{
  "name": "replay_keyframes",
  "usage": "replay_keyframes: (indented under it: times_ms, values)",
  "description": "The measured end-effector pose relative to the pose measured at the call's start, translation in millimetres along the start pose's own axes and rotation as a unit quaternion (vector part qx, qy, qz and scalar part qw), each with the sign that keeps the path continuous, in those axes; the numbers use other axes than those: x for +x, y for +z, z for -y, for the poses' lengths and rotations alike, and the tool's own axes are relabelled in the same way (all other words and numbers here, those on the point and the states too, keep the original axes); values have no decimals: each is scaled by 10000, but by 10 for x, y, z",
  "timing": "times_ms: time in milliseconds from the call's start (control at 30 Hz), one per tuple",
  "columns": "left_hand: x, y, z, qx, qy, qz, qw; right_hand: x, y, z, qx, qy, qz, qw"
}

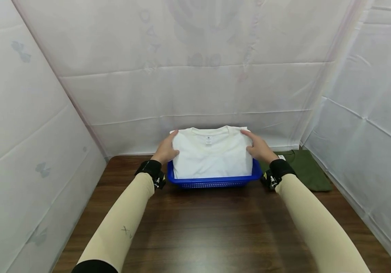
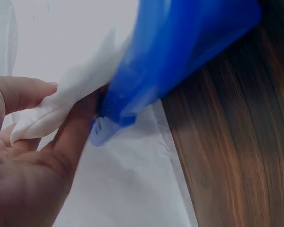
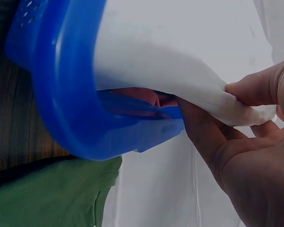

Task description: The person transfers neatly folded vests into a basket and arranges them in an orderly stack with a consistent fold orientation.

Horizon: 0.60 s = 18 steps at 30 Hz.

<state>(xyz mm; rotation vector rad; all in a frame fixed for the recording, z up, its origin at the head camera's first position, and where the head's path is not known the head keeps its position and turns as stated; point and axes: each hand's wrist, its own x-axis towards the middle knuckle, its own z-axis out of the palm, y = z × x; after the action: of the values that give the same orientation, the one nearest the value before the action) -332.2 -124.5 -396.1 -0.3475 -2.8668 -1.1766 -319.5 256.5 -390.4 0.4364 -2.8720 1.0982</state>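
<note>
A folded white T-shirt [image 1: 212, 155], its neckline and label facing up, lies tilted over a blue plastic basket [image 1: 216, 182], with its far edge raised. My left hand [image 1: 166, 148] grips the shirt's left side, thumb on top and fingers beneath, as the left wrist view shows on the white cloth [image 2: 80, 56]. On the opposite side my right hand [image 1: 261, 148] pinches the shirt's edge the same way. Beneath the lifted cloth, something reddish [image 3: 142, 97] shows inside the basket in the right wrist view; its kind cannot be made out.
A folded dark green garment [image 1: 306, 170] lies on the brown wooden table [image 1: 199, 223], right of the basket and partly behind my right wrist. White sheeting [image 1: 195, 91] hangs behind the table and along both sides.
</note>
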Motion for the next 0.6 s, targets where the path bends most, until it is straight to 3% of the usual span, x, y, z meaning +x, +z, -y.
replay_keyframes:
  times_ms: [367,600]
  values:
    - [-3,54,101,790,96,89,9968,27,68,9,-224,258,174,9993]
    - [-121,59,137,877,-48,545,9946,-2,120,19,-886,116,185,9958]
